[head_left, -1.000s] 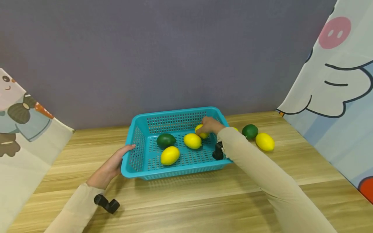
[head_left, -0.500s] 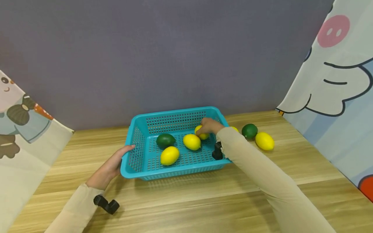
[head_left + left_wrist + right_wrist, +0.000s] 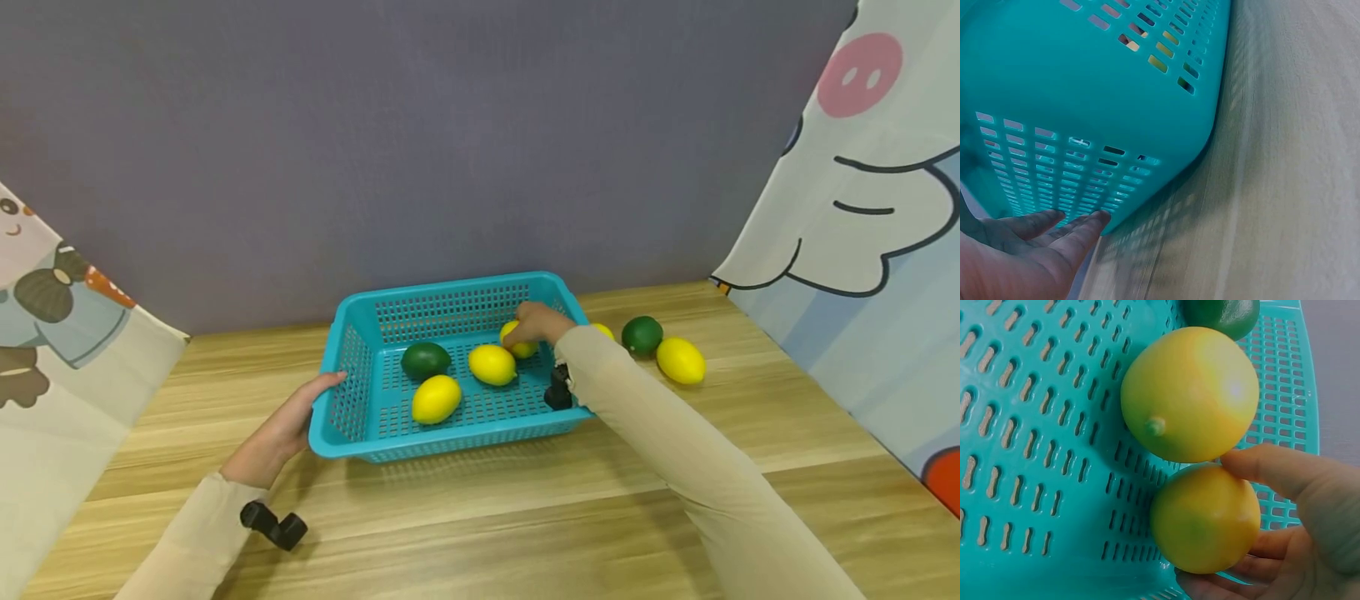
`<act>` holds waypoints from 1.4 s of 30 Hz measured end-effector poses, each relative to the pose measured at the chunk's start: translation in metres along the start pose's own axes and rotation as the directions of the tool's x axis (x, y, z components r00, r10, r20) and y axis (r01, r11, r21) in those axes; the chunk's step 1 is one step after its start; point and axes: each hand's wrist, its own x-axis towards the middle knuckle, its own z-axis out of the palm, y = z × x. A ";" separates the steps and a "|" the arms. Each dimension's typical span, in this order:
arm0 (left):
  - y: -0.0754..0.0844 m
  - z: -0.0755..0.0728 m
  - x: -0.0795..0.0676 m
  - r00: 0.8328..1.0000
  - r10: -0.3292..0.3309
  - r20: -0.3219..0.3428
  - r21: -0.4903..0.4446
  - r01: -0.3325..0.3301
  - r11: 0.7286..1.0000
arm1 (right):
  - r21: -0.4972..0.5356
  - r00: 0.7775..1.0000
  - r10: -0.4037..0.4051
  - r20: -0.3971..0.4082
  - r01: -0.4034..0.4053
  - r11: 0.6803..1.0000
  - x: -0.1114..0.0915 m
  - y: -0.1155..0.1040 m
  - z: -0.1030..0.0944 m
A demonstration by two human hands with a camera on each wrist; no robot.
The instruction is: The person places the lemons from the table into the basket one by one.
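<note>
A turquoise plastic basket (image 3: pixel 465 437) stands on the table, several yellow lemons and one dark green fruit (image 3: pixel 425 362) inside it. My left hand (image 3: pixel 288 421) holds its left end, thumb over the rim; in the left wrist view the fingers (image 3: pixel 1079 240) lie along the outside of the perforated wall. At the basket's back right, my right hand (image 3: pixel 543 322) grips a lemon (image 3: pixel 1204 519) between thumb and fingers. Another lemon (image 3: pixel 1191 394) lies right beside that one. A further lemon (image 3: pixel 437 399) rests near the front wall, close to the green fruit.
To the right of the basket, a second green fruit (image 3: pixel 642 336) and a lemon (image 3: pixel 681 361) lie on the wooden table (image 3: pixel 480 533). Another lemon (image 3: pixel 602 331) is partly hidden behind the right sleeve. A grey wall panel (image 3: pixel 480 150) rises behind the table, with printed cloths at both sides.
Almost nothing differs. Both hands keep their places, the right still on the same lemon, while the head view shifts slightly.
</note>
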 end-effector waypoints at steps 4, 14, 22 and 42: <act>0.000 0.000 0.000 1.000 0.008 0.006 -0.001 -0.008 1.000 | 0.002 1.000 -0.006 0.002 0.006 1.000 0.001 0.002 0.000; -0.001 -0.001 0.001 1.000 0.010 0.002 -0.004 -0.010 1.000 | -0.001 0.999 -0.033 0.012 0.033 0.999 0.001 0.001 -0.003; 0.000 0.000 0.001 1.000 0.004 0.001 -0.008 -0.004 1.000 | 0.044 0.998 -0.058 0.009 0.058 0.997 0.000 0.004 -0.011; -0.002 0.001 0.000 1.000 -0.011 -0.028 0.020 0.012 1.000 | 0.145 0.985 -0.163 -0.054 0.170 0.975 -0.036 0.000 -0.044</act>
